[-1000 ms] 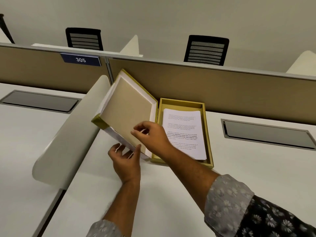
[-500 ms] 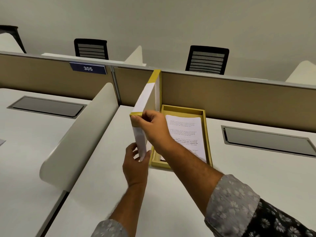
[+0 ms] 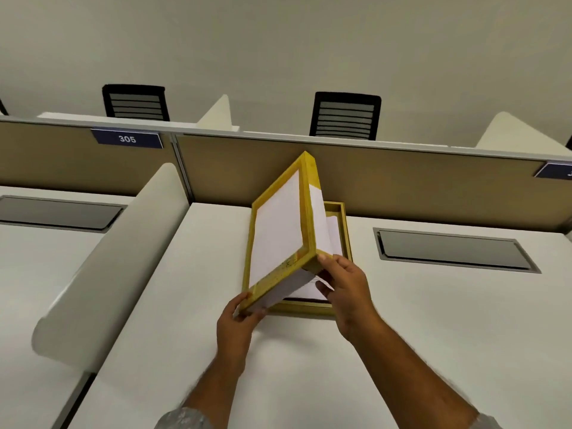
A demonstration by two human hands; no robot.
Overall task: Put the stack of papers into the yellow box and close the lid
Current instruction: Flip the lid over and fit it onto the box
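The yellow box (image 3: 345, 226) lies open on the white desk, with the stack of papers (image 3: 334, 233) inside it, mostly hidden by the lid. The lid (image 3: 278, 230), yellow-rimmed with a white top panel, is tilted steeply above the box, its top face turned left toward me. My left hand (image 3: 236, 323) pinches the lid's near left corner. My right hand (image 3: 348, 286) grips its near right corner, just above the box's front edge.
A rounded white divider (image 3: 102, 267) stands to the left of the box. A tan partition (image 3: 402, 181) runs behind the desk, with a "305" sign (image 3: 127, 138). A dark cable hatch (image 3: 455, 250) sits to the right, another (image 3: 58, 212) at far left. Two black chairs stand beyond.
The lid has swung from showing its inside on the left, through upright on edge, to tilting over the box with its top face showing. Both hands moved with it.
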